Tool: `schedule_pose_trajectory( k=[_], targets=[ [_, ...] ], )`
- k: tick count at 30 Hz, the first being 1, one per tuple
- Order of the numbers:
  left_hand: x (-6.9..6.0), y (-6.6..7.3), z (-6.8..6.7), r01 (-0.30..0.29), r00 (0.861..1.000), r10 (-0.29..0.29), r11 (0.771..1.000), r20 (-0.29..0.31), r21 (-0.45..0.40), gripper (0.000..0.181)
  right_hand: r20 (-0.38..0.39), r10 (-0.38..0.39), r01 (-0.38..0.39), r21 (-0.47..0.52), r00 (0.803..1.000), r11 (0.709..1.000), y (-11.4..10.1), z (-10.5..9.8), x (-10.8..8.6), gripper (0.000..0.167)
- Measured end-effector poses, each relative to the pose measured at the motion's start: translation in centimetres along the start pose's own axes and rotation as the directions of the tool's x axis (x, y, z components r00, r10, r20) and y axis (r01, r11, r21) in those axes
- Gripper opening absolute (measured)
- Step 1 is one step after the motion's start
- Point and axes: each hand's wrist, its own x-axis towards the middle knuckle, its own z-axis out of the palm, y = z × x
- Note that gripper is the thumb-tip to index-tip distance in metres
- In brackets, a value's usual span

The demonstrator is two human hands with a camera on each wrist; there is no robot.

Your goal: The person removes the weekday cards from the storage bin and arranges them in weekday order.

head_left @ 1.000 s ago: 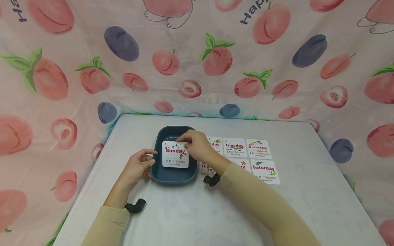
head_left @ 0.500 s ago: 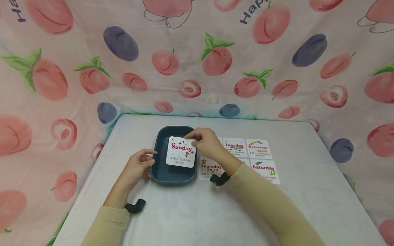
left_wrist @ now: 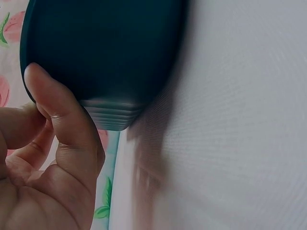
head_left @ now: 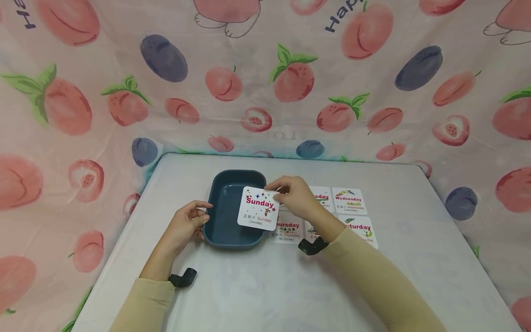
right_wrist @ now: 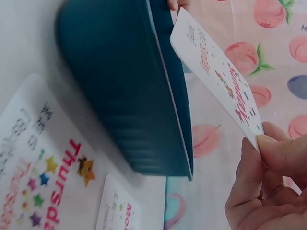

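Observation:
Between its thumb and fingers my right hand [head_left: 296, 198] pinches the Sunday card [head_left: 258, 208] by its upper right corner. The card, white with red lettering and stars, is held up over the right rim of a dark blue tray [head_left: 227, 240]. In the right wrist view the Sunday card [right_wrist: 216, 76] hangs tilted above the tray's side wall [right_wrist: 124, 86], and the fingers grip its corner. My left hand [head_left: 186, 223] grips the tray's left rim. In the left wrist view its thumb [left_wrist: 60, 105] lies along the tray's outer wall [left_wrist: 105, 52].
Right of the tray, day cards lie in two rows on the white table [head_left: 265, 290]. Wednesday [head_left: 348, 201], Thursday [head_left: 286, 230] and Saturday [head_left: 361, 230] are visible; my right arm covers parts of others. A fruit-patterned cloth [head_left: 257, 83] hangs behind.
My right hand has carried the Sunday card rightward, from over the middle of the tray to its right rim. The left hand and the tray have stayed in place.

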Motion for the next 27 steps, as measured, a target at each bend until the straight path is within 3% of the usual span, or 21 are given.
schedule_pose_trajectory(
  k=[7,14,27],
  targets=[
    [0.2,-0.2,0.0,0.001,1.0,-0.001,1.0,0.001,-0.002,0.037,0.017,0.053,-0.054,0.028,0.998,0.998,1.3,-1.3,-1.6,0.033],
    [0.0,-0.2,-0.2,0.0,1.0,0.0,1.0,-0.001,0.005,0.038,0.03,0.126,-0.126,-0.008,0.992,0.992,2.7,-2.1,-3.5,0.033],
    [0.1,-0.3,-0.2,0.006,1.0,-0.006,1.0,-0.008,0.005,0.038,0.079,0.102,-0.101,-0.015,0.992,0.995,5.2,-2.8,-7.6,0.033]
  ],
)
